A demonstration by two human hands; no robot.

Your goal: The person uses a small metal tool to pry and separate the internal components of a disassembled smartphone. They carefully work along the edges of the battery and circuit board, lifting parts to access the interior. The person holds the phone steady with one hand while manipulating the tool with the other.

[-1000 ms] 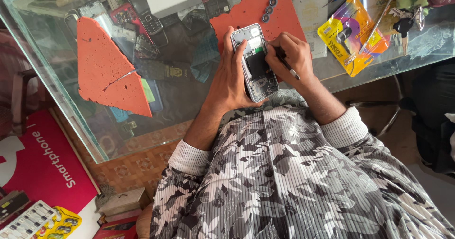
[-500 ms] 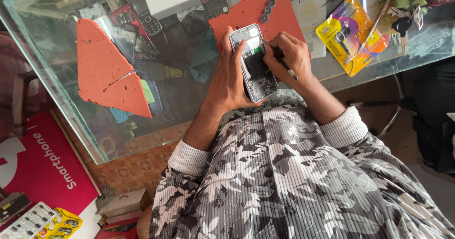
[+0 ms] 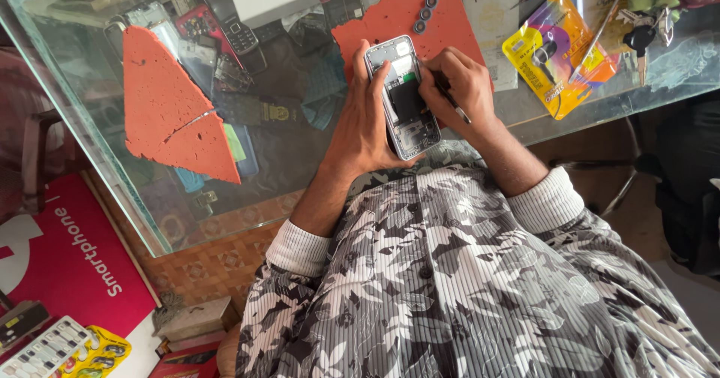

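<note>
Barely shifted from a moment back: phone (image 3: 403, 97) held at about the same spot over the near worktop (image 3: 300, 153) edge, tool tip still at its middle. Left hand (image 3: 365, 119) wrapped around the phone's side; right hand (image 3: 459, 85) pinching a thin dark tool (image 3: 452, 102). Back cover already off, insides showing, three small rings (image 3: 424, 14) parked on the red mat (image 3: 420, 7). Reassembly looks left. Yellow packet (image 3: 559, 52) and keys (image 3: 641, 37) crowding right, more room left.

Phone repair shop counter. Glass display case (image 3: 90, 123) with old handsets (image 3: 232, 18) inside at 11 o'clock; red foam work mats (image 3: 169, 108) on top; packaged accessory (image 3: 559, 52) at 2 o'clock; opened phone (image 3: 401, 97) at centre.
</note>
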